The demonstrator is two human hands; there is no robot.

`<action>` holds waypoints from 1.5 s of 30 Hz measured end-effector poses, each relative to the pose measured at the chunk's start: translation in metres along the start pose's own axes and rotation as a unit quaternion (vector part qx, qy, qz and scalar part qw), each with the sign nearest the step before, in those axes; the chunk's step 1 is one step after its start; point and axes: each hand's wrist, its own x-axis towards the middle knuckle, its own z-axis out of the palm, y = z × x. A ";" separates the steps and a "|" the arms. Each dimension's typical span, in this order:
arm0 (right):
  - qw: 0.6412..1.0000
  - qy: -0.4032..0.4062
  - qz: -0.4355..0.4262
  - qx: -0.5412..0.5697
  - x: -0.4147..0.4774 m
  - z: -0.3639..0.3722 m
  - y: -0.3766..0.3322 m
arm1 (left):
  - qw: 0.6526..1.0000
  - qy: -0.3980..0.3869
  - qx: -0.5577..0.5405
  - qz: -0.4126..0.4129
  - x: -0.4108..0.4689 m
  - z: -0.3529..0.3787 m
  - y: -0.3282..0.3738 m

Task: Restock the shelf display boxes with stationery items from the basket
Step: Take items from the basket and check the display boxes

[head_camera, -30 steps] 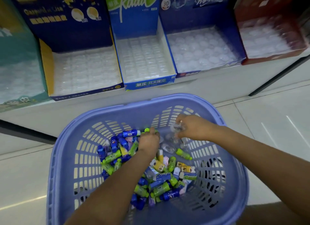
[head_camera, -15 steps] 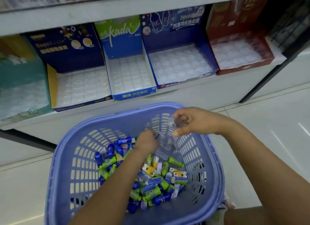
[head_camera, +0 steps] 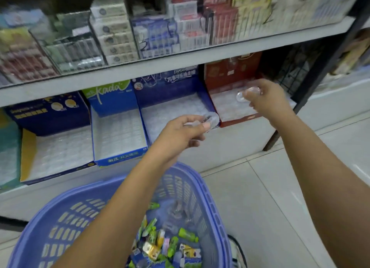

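Both hands were above the basket (head_camera: 208, 193), which stood below them with coloured stationery (head_camera: 170, 245) inside. The left hand (head_camera: 186, 133) pinched a clear item (head_camera: 211, 119) at the front corner of the dark blue display box (head_camera: 170, 81). The right hand (head_camera: 268, 97) pinched a second clear item (head_camera: 247, 92) over the red display box (head_camera: 234, 73), probably to press each into a free cell.

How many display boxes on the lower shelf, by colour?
Blue: 3 (navy box, kada box, eraser box)
Teal: 1 (teal box)
Red: 1 (red box)
Total: 5
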 end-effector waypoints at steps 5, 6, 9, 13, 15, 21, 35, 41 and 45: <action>0.956 0.016 -0.131 -0.261 0.074 -0.022 0.013 | 0.988 0.053 0.134 0.061 0.056 0.025 0.010; 0.944 0.011 -0.156 -0.291 0.085 -0.025 0.016 | 0.980 0.065 0.175 0.074 0.068 0.032 0.010; 0.928 0.010 -0.197 -0.315 0.108 -0.027 0.031 | 0.942 0.072 0.300 0.129 0.099 0.052 0.005; 0.942 0.017 -0.178 -0.284 0.124 -0.020 0.047 | 0.899 0.055 0.405 0.155 0.133 0.077 -0.005; 0.935 -0.007 -0.187 -0.302 0.131 -0.018 0.050 | 0.891 0.045 0.431 0.133 0.144 0.087 -0.010; 0.944 -0.049 -0.185 -0.268 0.131 -0.008 0.059 | 0.900 0.047 0.427 0.077 0.153 0.097 -0.022; 0.949 -0.021 -0.236 -0.210 0.113 -0.032 0.041 | 0.921 0.112 0.339 0.157 0.153 0.100 -0.020; 0.954 -0.199 -0.218 -0.049 0.077 -0.043 0.023 | 0.911 0.143 0.332 0.198 0.166 0.100 -0.002; 0.959 -0.169 -0.221 -0.052 0.084 -0.039 0.025 | 0.919 0.155 0.290 0.218 0.171 0.102 0.000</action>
